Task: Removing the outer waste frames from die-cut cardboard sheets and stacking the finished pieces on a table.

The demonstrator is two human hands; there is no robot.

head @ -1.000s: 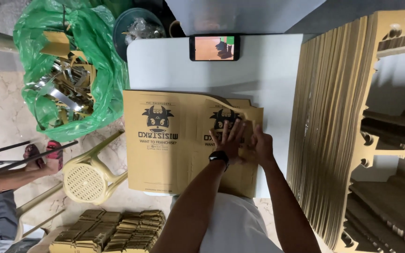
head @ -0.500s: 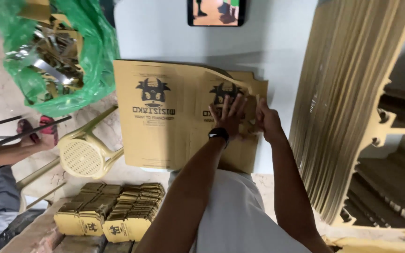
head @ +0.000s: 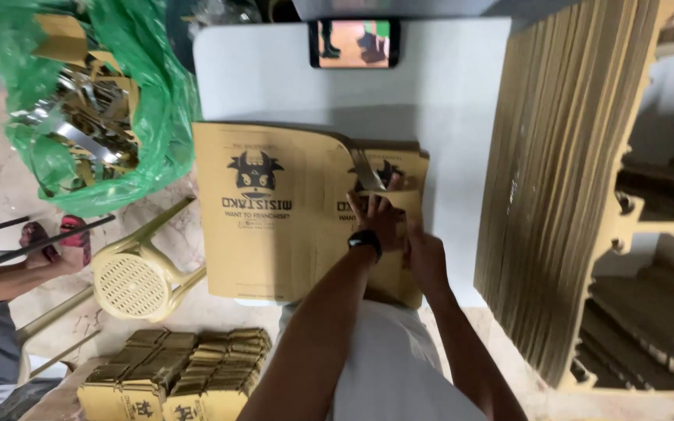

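Observation:
A flat tan cardboard sheet (head: 274,234) with a dark printed emblem lies on the white table (head: 462,117), hanging over its near edge. Its right part is folded over into a flap. My left hand (head: 380,218), with a black watch on the wrist, presses fingers-down on that flap. My right hand (head: 424,253) sits just beside it, closed over the flap's right edge. Both hands touch the same sheet.
A tall stack of tan cardboard sheets (head: 555,195) fills the right side. A phone (head: 354,43) lies at the table's far edge. To the left are a green plastic bag of scraps (head: 142,117), a cream plastic stool (head: 134,284), folded boxes (head: 173,374) and another person's leg (head: 1,277).
Both hands have stayed on the right flap, pressing it down a little closer to me. The view has shifted slightly.

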